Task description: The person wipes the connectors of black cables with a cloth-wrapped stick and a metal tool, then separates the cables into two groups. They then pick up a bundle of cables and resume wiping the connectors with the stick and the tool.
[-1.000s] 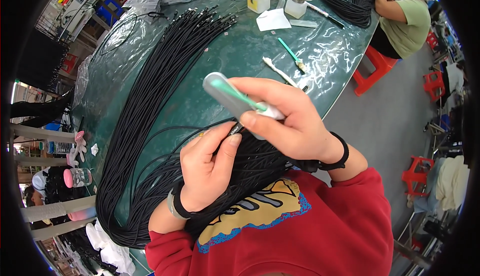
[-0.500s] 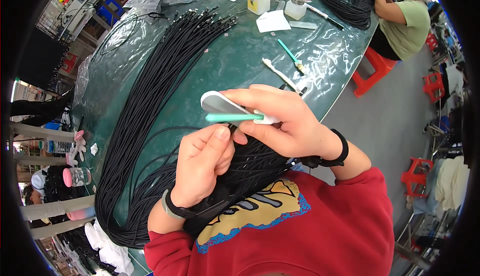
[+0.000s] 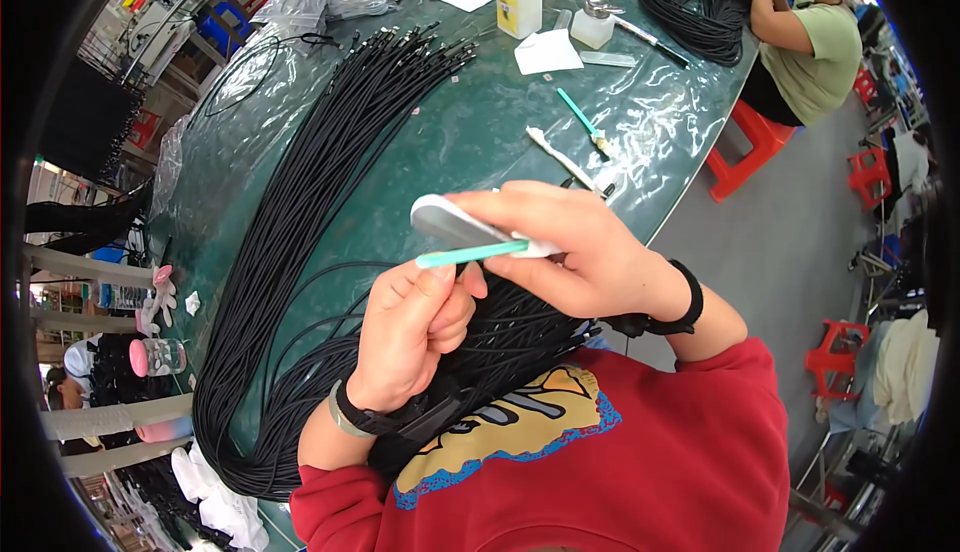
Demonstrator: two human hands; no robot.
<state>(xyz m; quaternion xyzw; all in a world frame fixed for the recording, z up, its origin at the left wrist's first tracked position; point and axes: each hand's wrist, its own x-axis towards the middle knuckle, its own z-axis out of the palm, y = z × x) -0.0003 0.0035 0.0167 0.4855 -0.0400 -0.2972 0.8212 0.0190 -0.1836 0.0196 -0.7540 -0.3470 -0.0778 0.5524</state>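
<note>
My right hand [image 3: 570, 247] is closed around a green stick [image 3: 470, 254] with white wrapping at the finger end, plus a flat, rounded grey-and-white piece [image 3: 445, 217] whose kind I cannot tell. My left hand [image 3: 410, 317] is closed in a pinch, its thumb tip right at the green stick's free end. A black cable end showed in that pinch a moment ago; fingers and stick now hide it. Below both hands, black cables [image 3: 500, 327] lie across my lap and the table edge, part of a long bundle [image 3: 270, 242] curving away to the left.
On the green table [image 3: 460, 142] lie another green stick [image 3: 578, 117], a white stick [image 3: 563, 160], a white paper [image 3: 548, 53] and two bottles [image 3: 519, 4] [image 3: 593, 24]. A coiled cable bundle [image 3: 690, 7] lies far right, near a seated person [image 3: 815, 42] on a red stool [image 3: 750, 147].
The green stick's free end has dropped and tilted down onto my left thumb tip, covering the black cable end. My right hand has shifted slightly lower.
</note>
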